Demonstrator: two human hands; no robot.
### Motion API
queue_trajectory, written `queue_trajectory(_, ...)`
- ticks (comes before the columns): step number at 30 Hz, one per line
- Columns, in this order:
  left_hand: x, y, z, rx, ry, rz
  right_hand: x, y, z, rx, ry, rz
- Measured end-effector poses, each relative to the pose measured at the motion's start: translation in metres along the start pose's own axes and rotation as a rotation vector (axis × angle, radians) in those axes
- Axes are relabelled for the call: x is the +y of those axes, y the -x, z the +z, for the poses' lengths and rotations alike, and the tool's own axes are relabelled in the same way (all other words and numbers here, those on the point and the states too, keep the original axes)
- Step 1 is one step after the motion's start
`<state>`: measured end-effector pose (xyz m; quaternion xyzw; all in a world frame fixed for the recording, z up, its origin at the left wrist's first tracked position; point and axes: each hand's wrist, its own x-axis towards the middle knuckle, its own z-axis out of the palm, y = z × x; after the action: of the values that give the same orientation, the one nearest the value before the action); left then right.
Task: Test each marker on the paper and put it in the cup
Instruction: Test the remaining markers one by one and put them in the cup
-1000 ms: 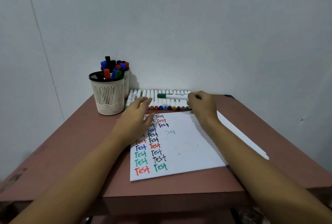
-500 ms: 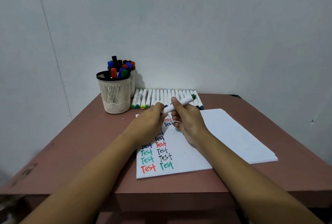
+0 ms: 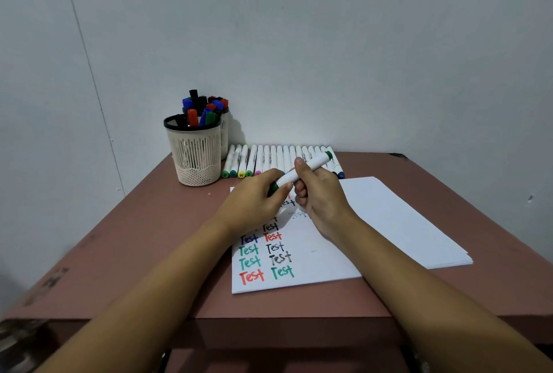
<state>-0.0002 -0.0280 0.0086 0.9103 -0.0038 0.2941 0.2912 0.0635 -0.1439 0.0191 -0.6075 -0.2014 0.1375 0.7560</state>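
A white marker with green ends, the green marker (image 3: 309,165), is held slanted above the paper (image 3: 323,262). My right hand (image 3: 321,196) grips its barrel. My left hand (image 3: 257,202) pinches its green cap at the lower left end. The paper carries two columns of the word "Test" in red, green, black and blue, partly hidden by my hands. A beige mesh cup (image 3: 196,152) with a black rim stands at the back left and holds several markers. A row of several white markers (image 3: 263,160) lies along the wall behind my hands.
A second cup (image 3: 224,130) with markers stands behind the mesh cup. The paper is the top of a stack (image 3: 419,223) reaching to the right on the reddish-brown table (image 3: 134,238). The wall is close behind the marker row.
My right hand lifted the green marker off the row and brought it toward me over the paper. My left hand came up from the paper and took hold of its cap.
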Motion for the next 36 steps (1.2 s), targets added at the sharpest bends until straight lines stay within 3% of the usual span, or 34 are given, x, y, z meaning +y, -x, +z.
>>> queue_trajectory(11, 0.001, -0.003, -0.001, 0.001, 0.398, -0.048, -0.003, 0.000, -0.004, -0.088, 0.023, -0.150)
queue_trajectory(16, -0.001, -0.002, -0.002, 0.069, 0.263, -0.075, -0.005, 0.001, -0.003, -0.053, -0.016, -0.130)
queue_trajectory(19, -0.001, -0.004, -0.003, 0.138, 0.157, -0.159, -0.011, 0.000, -0.005, 0.067, -0.217, -0.069)
queue_trajectory(23, -0.007, -0.009, -0.010, 0.263, 0.252, -0.300, -0.011, -0.002, -0.010, 0.108, -0.348, 0.025)
queue_trajectory(29, -0.024, -0.014, -0.012, 0.167, 0.385, -0.492, 0.003, -0.004, -0.010, 0.020, 0.021, -0.012)
queue_trajectory(36, -0.033, -0.015, -0.012, 0.244, 0.516, -0.531, 0.015, -0.005, -0.006, 0.029, 0.309, -0.115)
